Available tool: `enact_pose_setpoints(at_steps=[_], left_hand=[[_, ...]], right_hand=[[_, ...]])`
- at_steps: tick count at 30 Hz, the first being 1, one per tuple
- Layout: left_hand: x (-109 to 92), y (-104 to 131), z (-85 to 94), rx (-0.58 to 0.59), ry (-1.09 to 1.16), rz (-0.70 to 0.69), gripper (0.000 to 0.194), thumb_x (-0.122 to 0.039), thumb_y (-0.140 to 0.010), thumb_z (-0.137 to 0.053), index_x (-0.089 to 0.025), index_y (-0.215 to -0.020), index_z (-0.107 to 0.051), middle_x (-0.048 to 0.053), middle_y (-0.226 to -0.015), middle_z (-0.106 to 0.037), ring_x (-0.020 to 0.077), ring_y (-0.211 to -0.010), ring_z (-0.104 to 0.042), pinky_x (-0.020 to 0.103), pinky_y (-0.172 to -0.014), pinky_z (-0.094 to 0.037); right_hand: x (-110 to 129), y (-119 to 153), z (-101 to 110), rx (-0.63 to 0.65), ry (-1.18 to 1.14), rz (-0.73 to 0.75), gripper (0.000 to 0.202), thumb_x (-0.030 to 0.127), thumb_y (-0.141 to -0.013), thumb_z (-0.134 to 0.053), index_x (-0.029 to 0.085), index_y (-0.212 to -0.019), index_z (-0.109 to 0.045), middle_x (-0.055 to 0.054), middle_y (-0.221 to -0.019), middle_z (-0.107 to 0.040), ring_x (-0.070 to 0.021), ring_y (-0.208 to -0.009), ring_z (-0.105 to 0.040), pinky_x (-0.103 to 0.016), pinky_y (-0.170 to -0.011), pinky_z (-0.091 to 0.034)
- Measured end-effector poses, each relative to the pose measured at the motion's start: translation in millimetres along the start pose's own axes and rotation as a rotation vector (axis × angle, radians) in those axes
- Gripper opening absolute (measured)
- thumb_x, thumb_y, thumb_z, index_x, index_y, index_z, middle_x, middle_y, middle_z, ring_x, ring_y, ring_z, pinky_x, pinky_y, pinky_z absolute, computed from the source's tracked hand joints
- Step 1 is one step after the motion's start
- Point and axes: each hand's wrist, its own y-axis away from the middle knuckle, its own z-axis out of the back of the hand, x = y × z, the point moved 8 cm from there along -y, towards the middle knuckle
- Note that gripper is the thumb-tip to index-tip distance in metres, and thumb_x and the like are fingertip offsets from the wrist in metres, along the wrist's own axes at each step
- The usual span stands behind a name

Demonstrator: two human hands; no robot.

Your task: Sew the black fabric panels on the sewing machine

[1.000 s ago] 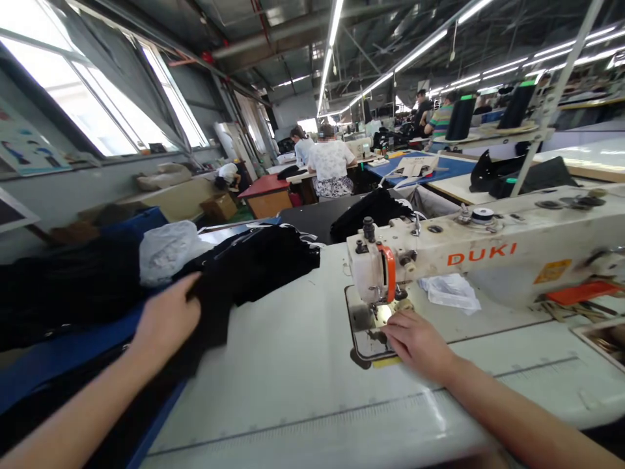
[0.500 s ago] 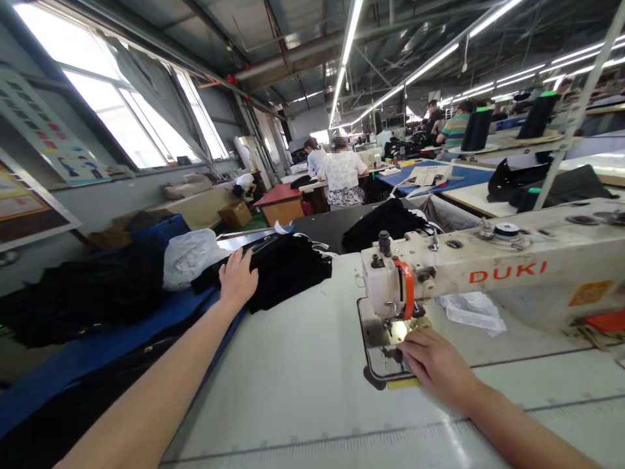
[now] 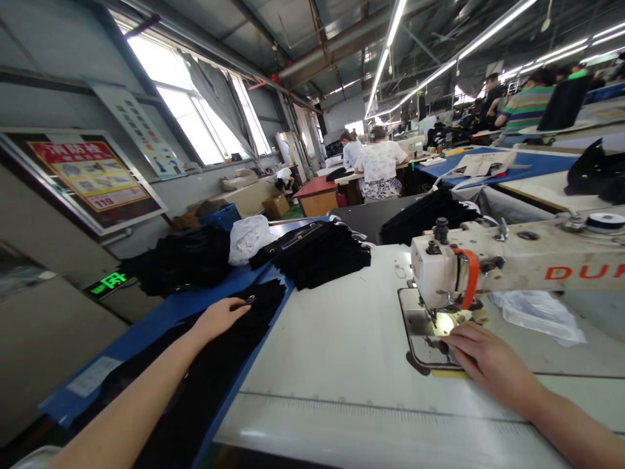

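Note:
My left hand [image 3: 217, 320] lies on a pile of black fabric pieces [image 3: 258, 319] on the blue surface to the left. Its thumb and fingers close on the edge of the top piece, beside a metal eyelet [image 3: 250, 299]. At the sewing machine [image 3: 439, 273], my right hand [image 3: 488, 358] rests by the lit needle area, fingertips pinched together over the metal needle plate [image 3: 420, 326]. Whatever those fingers hold is too small or hidden to see. Another stack of black fabric pieces [image 3: 325, 257] sits at the table's far left corner.
A white plastic bag [image 3: 249, 238] and a black bundle [image 3: 183, 260] lie beyond my left hand. Clear plastic [image 3: 537, 312] sits under the machine arm. More black fabric [image 3: 430, 215] lies behind the machine head. A ruler strip [image 3: 371, 408] runs along the white table. Co-workers sit farther back.
My left hand has left the far stack and come back toward me onto the black pieces on the blue surface. My right hand stays by the needle. The view has turned left.

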Motion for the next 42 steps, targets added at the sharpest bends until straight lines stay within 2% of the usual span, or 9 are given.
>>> enact_pose_setpoints(at_steps=[7,12,16,23,27,33,37,39,42], left_hand=[[-34.8,-21.4,-2.4,0.003,-0.082,-0.082,0.031,-0.034,-0.076,-0.052,-0.021,-0.097,-0.072,0.009,-0.110,-0.073,0.0256,-0.107,-0.065,0.031,-0.092,-0.048],[-21.0,-22.1,24.5,-0.086,-0.106,-0.007,0.035,-0.027,-0.080,-0.040,-0.016,-0.094,-0.069,0.016,-0.102,-0.072,0.0319,-0.099,-0.067,0.039,-0.085,-0.049],[-6.0,-5.4,44.3,-0.115,-0.063,-0.003,0.037,-0.034,-0.081,-0.037,-0.017,-0.092,-0.067,0.016,-0.096,-0.072,0.0345,-0.095,-0.067,0.042,-0.084,-0.048],[2.5,21.2,30.9,-0.011,0.216,-0.005,0.040,-0.058,-0.073,-0.042,-0.023,-0.059,-0.055,0.006,-0.064,-0.064,0.0278,-0.074,-0.066,0.036,-0.071,-0.051],[10.1,16.8,35.0,-0.011,0.378,0.039,0.049,-0.069,-0.068,-0.043,-0.021,-0.059,-0.054,0.005,-0.066,-0.065,0.0251,-0.072,-0.067,0.034,-0.066,-0.053],[12.0,39.6,106.8,-0.556,0.215,0.221,0.039,-0.049,-0.085,-0.041,-0.018,-0.077,-0.064,0.010,-0.078,-0.067,0.0314,-0.080,-0.064,0.044,-0.069,-0.050],[-59.8,74.4,130.0,-0.841,-0.013,-0.178,0.038,-0.039,-0.095,-0.036,-0.015,-0.102,-0.064,0.010,-0.098,-0.068,0.0262,-0.095,-0.063,0.040,-0.087,-0.049],[-118.5,95.4,105.9,-0.830,-0.146,-0.507,0.029,-0.030,-0.095,-0.042,-0.014,-0.107,-0.064,0.008,-0.096,-0.069,0.0221,-0.090,-0.064,0.036,-0.086,-0.050],[-206.3,125.5,31.3,-0.595,-0.211,-0.840,0.033,-0.007,-0.090,-0.039,-0.017,-0.110,-0.063,0.007,-0.097,-0.070,0.0185,-0.089,-0.065,0.029,-0.079,-0.053]], right_hand=[[2.3,-1.0,2.9,-0.002,0.051,-0.005,0.024,0.019,-0.093,-0.046,0.021,-0.088,-0.070,-0.009,-0.088,-0.067,-0.0219,-0.082,-0.063,-0.034,-0.072,-0.053],[3.8,-1.4,3.2,-0.007,0.063,0.008,0.026,0.018,-0.093,-0.045,0.020,-0.092,-0.071,-0.008,-0.089,-0.068,-0.0217,-0.084,-0.063,-0.033,-0.076,-0.052],[2.2,-0.7,1.0,0.014,0.060,-0.001,0.026,0.020,-0.094,-0.044,0.020,-0.092,-0.070,-0.009,-0.089,-0.067,-0.0222,-0.084,-0.062,-0.034,-0.076,-0.052],[1.5,-1.3,-3.1,0.066,0.045,0.000,0.026,0.019,-0.095,-0.043,0.020,-0.092,-0.069,-0.009,-0.090,-0.066,-0.0227,-0.086,-0.062,-0.035,-0.077,-0.052],[0.8,-0.9,-2.5,0.064,0.062,-0.012,0.028,0.019,-0.096,-0.042,0.019,-0.091,-0.070,-0.009,-0.090,-0.066,-0.0230,-0.086,-0.061,-0.035,-0.075,-0.052],[2.8,-1.6,-0.8,0.056,0.066,-0.006,0.028,0.018,-0.095,-0.043,0.019,-0.095,-0.071,-0.009,-0.089,-0.066,-0.0230,-0.086,-0.061,-0.035,-0.077,-0.051],[3.0,-2.8,-1.0,0.067,0.070,-0.009,0.028,0.015,-0.094,-0.044,0.018,-0.094,-0.072,-0.009,-0.089,-0.066,-0.0230,-0.086,-0.060,-0.035,-0.077,-0.051],[3.3,-4.2,-0.7,0.071,0.074,-0.010,0.027,0.014,-0.094,-0.045,0.017,-0.093,-0.072,-0.009,-0.087,-0.066,-0.0227,-0.085,-0.060,-0.035,-0.077,-0.050],[3.4,-7.4,0.5,0.072,0.087,-0.020,0.026,0.013,-0.093,-0.047,0.018,-0.089,-0.072,-0.008,-0.084,-0.066,-0.0221,-0.084,-0.059,-0.034,-0.077,-0.049]])
